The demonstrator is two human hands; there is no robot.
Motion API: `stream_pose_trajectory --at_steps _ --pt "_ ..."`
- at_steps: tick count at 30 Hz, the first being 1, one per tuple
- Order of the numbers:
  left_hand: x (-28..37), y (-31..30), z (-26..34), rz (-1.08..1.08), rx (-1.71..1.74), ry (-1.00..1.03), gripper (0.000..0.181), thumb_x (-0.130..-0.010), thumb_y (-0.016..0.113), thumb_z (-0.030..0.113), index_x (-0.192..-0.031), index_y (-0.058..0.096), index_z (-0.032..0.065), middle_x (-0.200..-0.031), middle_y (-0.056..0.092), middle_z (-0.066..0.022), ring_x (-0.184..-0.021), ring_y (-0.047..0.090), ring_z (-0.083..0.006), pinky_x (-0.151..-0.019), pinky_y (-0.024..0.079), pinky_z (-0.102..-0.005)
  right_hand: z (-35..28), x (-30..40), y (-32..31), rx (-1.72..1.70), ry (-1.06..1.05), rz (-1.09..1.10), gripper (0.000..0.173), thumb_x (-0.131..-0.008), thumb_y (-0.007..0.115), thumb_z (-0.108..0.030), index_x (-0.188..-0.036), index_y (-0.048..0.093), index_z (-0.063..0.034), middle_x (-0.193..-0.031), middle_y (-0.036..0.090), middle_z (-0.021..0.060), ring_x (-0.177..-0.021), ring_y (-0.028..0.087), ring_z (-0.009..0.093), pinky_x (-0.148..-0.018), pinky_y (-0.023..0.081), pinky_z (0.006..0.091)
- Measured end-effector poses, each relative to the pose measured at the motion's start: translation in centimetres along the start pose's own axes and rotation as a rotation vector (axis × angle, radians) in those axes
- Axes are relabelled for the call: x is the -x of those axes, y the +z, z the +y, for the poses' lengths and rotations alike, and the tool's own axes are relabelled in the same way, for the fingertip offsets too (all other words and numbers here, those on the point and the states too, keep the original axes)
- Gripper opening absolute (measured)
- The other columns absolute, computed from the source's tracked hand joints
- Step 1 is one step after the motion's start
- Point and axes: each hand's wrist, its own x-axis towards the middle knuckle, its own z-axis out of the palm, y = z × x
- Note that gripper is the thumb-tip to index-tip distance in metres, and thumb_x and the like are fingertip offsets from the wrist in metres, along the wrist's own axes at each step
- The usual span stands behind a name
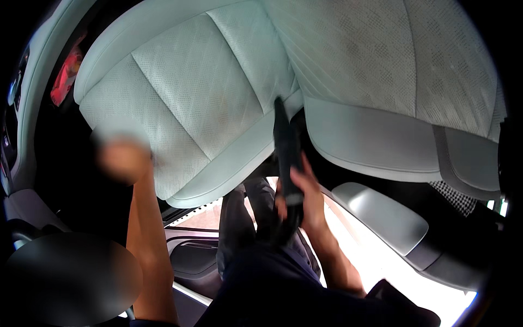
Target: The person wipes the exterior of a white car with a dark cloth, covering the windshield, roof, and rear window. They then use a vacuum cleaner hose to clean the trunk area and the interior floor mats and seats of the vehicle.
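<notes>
My right hand point(308, 188) grips the black handle of a vacuum hose, whose narrow crevice nozzle point(284, 126) points away from me. The nozzle's tip is over the side bolster of a pale perforated car seat cushion point(196, 86), close to where it meets the backrest point(355, 61). Faint brownish marks show on the cushion. Below my right hand, the dark hose point(288, 229) runs down in front of my body. My left arm reaches to the cushion's front corner; a blur covers my left hand point(124, 159), hiding its fingers and whether it touches the seat.
Left of the cushion is a red object point(67, 77). A grey belt strap point(445, 159) crosses the backrest's side, with a black-and-white checked cloth point(453, 198) below. A grey panel point(380, 216) lies at right. My legs point(239, 229) stand by the door sill; a blurred oval covers the lower left.
</notes>
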Motion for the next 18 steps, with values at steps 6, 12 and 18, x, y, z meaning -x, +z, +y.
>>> stream_pose_trajectory --at_steps 6,12,18 --pt "-1.3 -2.4 0.8 -0.109 0.088 -0.112 0.034 -0.101 0.05 0.03 -0.096 0.064 -0.0001 -0.095 0.067 -0.0167 -0.086 0.065 -0.0338 -0.078 0.052 -0.0457 -2.8 -7.9 1.6 -0.112 -0.112 0.17 0.065 -0.098 0.061 -0.028 -0.156 0.031 -0.0222 -0.086 0.057 0.0149 -0.04 0.048 0.024 -0.037 0.039 0.0367" --pt "-9.8 -9.5 5.5 -0.528 0.298 -1.012 0.038 -0.096 0.035 0.029 -0.091 0.054 -0.0034 -0.093 0.058 -0.0215 -0.09 0.059 -0.0423 -0.082 0.049 -0.0526 -0.9 0.2 6.6 0.023 -0.117 -0.167 0.08 -0.094 0.056 -0.014 -0.164 0.021 -0.0253 -0.088 0.057 0.0168 -0.042 0.055 0.025 -0.036 0.047 0.037" --pt "-9.7 -9.6 5.2 -0.56 0.334 -0.996 0.037 -0.096 0.034 0.027 -0.093 0.055 -0.0038 -0.096 0.058 -0.0212 -0.09 0.057 -0.0403 -0.082 0.049 -0.0525 -7.9 -13.2 15.0 0.128 -0.323 0.015 0.084 -0.09 0.071 -0.025 -0.163 0.028 -0.0213 -0.084 0.058 0.0096 -0.051 0.055 0.019 -0.042 0.048 0.0331"
